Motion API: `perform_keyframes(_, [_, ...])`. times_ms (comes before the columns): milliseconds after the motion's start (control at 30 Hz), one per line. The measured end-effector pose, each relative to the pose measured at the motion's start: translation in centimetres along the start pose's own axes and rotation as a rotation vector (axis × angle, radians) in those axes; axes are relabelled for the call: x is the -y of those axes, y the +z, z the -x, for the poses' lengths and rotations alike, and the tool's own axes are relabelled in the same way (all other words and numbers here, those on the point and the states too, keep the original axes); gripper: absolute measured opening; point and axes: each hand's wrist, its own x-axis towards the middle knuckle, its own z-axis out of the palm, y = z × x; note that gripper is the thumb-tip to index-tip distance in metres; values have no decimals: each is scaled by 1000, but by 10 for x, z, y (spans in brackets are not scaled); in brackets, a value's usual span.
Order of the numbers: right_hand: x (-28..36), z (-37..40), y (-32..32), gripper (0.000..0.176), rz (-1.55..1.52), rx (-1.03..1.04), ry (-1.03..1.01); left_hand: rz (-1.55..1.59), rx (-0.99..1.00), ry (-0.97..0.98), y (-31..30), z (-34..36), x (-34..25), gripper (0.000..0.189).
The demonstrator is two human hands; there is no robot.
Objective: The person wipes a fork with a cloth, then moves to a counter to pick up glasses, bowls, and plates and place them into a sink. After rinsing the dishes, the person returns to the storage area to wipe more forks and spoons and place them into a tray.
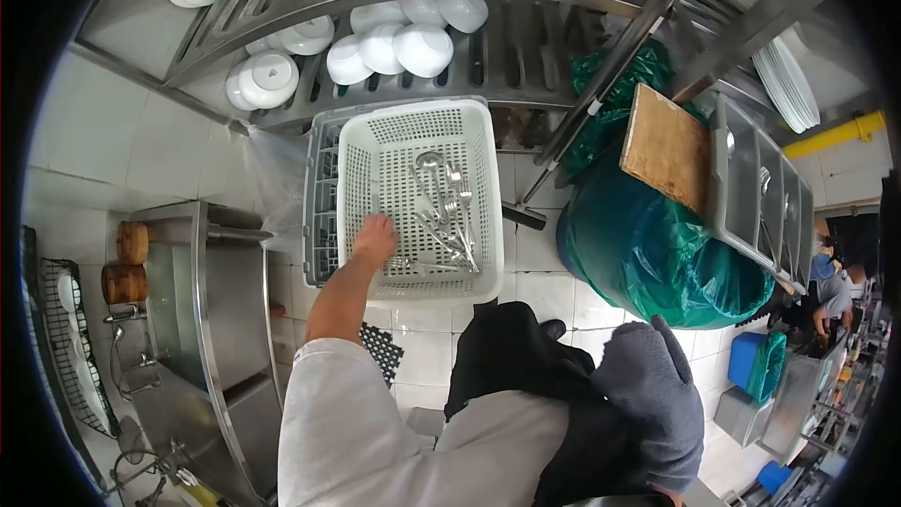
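Observation:
My left hand [375, 240] reaches down into a white perforated plastic basket [349, 155], near its left side. Its fingers point downward, slightly apart, and I see nothing held in them. Metal cutlery [458, 233] lies loosely to the right of the hand, with several forks and spoons among it. A ladle [429, 161] rests farther up in the same basket. Below the basket is a grey dish rack [322, 197]. A grey towel [648, 394] covers my right hand, so its fingers are hidden; only a little skin shows at the bottom edge.
White bowls [422, 49] stand on slotted metal shelves [526, 47] ahead. On the right, a wooden board [666, 145] and a grey cutlery tray [741, 178] rest over a green-lined bin [648, 244]. A steel sink [178, 300] is left. A person [831, 296] stands far right.

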Motion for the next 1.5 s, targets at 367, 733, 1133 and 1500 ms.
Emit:
perform_keyframes(367, [-1,-13,-1,19,6,-4,-3,322,-46,-21,-40,-6,23,21])
perform_keyframes(733, [3,-10,-2,22,5,-21,-6,1372,-171,-786,-6,-33,-56,39])
perform_keyframes(1133, [6,-1,-3,27,32,-42,30,1231,-93,-766,0,-55,-77,38])
perform_keyframes(1500, [8,6,-4,32,40,-55,61,921,-297,-274,-37,-24,-62,26])
